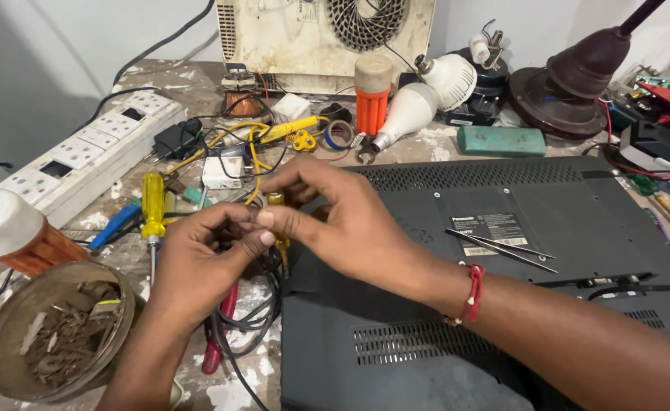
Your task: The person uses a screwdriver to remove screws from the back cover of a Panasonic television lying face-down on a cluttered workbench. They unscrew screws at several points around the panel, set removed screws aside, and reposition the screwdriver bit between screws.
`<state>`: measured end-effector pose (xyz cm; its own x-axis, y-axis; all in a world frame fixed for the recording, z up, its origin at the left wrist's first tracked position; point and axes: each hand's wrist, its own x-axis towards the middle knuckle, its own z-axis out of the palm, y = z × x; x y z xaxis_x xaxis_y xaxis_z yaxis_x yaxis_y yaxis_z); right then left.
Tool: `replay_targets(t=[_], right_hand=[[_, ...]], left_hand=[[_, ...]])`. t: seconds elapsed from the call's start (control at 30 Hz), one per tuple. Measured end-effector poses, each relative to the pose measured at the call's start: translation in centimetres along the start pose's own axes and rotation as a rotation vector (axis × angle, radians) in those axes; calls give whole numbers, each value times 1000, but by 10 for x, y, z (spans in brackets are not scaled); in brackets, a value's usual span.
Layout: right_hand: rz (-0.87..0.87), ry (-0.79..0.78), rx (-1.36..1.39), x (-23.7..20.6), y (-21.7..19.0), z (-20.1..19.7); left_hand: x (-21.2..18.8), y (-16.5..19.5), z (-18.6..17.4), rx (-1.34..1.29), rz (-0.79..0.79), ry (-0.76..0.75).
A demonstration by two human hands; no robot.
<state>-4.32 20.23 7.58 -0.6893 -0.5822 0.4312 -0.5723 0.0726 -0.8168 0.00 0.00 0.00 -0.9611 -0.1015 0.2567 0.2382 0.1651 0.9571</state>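
Both hands are meeting just left of the black back cover (518, 228), above a tangle of dark cables (247, 320). The left hand (198, 266) and right hand (342, 221) are pinching their fingers together on a small yellow-tipped part (275, 199) (its far end is hidden). The cover is lying face down on the counter (457, 144), tweezers (502, 247) resting on it untouched; the work looks to be at an early stage.

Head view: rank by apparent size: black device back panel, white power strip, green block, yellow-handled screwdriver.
1. Black plastic device back panel
2. White multi-socket power strip
3. Green rectangular block
4. Yellow-handled screwdriver, partly hidden by the left hand; close to the block, so unsure.
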Motion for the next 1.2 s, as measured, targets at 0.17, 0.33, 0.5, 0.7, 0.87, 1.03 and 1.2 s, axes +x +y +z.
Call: replay_targets(t=[0.17, 0.33, 0.5, 0.7, 0.87, 1.03, 1.2], right_hand=[[-3, 37, 0, 5, 1, -1], [116, 76, -38, 5, -5, 1], [74, 17, -10, 8, -7, -1], [35, -78, -14, 5, -13, -5], [50, -91, -87, 5, -22, -10], [-70, -45, -187, 6, -27, -8], [-52, -17, -197, 7, -24, 0]], left_hand=[[0, 11, -2, 62, 29, 128], [7, 11, -6, 112, 33, 304], [11, 4, -10, 166, 59, 369], [12, 2, -14, 190, 109, 414], [13, 4, -14, 152, 82, 403], [17, 6, -16, 124, 31, 396], [17, 10, -18, 131, 23, 395]])
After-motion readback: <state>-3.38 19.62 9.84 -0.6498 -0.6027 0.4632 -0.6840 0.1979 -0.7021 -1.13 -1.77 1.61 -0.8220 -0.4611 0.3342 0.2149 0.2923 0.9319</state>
